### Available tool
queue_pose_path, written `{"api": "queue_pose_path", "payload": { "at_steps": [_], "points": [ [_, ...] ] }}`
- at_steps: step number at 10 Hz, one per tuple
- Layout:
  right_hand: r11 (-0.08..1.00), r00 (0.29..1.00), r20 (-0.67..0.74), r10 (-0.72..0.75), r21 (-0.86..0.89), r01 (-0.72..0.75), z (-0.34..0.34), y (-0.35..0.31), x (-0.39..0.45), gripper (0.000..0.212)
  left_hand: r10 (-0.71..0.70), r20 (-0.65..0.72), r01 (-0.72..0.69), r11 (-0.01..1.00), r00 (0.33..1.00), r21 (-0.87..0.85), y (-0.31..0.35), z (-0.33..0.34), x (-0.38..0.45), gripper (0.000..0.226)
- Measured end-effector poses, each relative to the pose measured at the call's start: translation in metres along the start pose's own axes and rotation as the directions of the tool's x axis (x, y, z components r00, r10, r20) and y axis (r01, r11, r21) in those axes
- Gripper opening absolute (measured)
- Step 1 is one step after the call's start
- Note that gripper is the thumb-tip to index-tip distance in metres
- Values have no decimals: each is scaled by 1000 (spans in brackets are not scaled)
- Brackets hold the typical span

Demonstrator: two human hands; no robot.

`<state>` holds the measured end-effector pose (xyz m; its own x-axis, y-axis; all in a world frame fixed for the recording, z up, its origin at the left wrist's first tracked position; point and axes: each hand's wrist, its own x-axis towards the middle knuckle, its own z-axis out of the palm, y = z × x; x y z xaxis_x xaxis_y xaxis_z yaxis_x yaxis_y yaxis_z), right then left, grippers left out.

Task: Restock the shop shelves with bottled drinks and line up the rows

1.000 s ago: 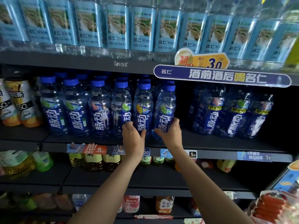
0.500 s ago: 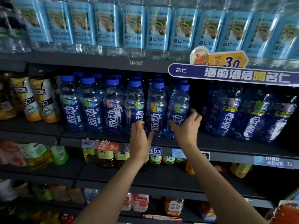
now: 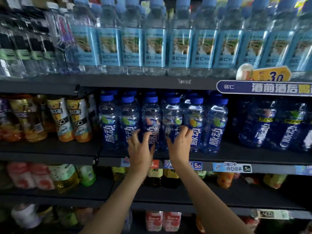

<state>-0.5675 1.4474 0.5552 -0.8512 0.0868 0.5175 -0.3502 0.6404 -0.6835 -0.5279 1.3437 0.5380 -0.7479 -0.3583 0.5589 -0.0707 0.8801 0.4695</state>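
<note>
Left hand [image 3: 141, 147]: grips third blue-capped bottle [image 3: 151, 122] in the front row
Right hand [image 3: 179, 146]: at 3 o'clock, grips fourth bottle [image 3: 172, 120]

Dark shelf [image 3: 236, 154], blue-capped drink bottles [image 3: 214, 125] upright in rows (labels forward)

front-row bottles [image 3: 216, 125]: clear blue, blue caps, white lettering
upper bottles [image 3: 155, 48]: pale blue labels
shelf [image 3: 118, 81]: black
price tag [image 3: 271, 74]: yellow
</note>
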Motion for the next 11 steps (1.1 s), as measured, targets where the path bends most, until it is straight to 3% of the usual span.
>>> {"api": "queue_pose_path", "payload": {
  "at_steps": [1, 2, 5, 6, 8, 9, 11],
  "points": [
    [998, 996, -64, 55, -29, -57, 11, -9, 1, 41, 7, 176, -20, 997, 984, 73, 1, -5, 3, 58],
    [993, 992, -95, 78, -84, -86, 20, -11, 0, 40, 27, 234, -55, 992, 972, 115, -5, -8, 5, 67],
    [981, 978, -134, 162, -81, -174, 33, -22, 0, 37, 96, 231, -141, 972, 968, 189, -23, -4, 7, 72],
    [985, 982, -114, 153, -60, -161, 31, -20, 0, 43, 119, 216, -162, 967, 969, 195, -26, -4, 5, 72],
    [991, 990, -46, 133, 11, -132, 19, -16, 0, 42, 187, 53, -193, 966, 981, 173, -28, 4, 5, 80],
    [994, 994, 29, 107, -5, -107, 7, -10, -2, 43, 203, 28, -205, 969, 979, 135, -29, 5, 1, 73],
    [998, 996, 83, -40, 58, 35, -38, -6, -6, 38, 254, -54, -257, 965, 966, -48, -32, -6, -14, 64]
  ]
}}
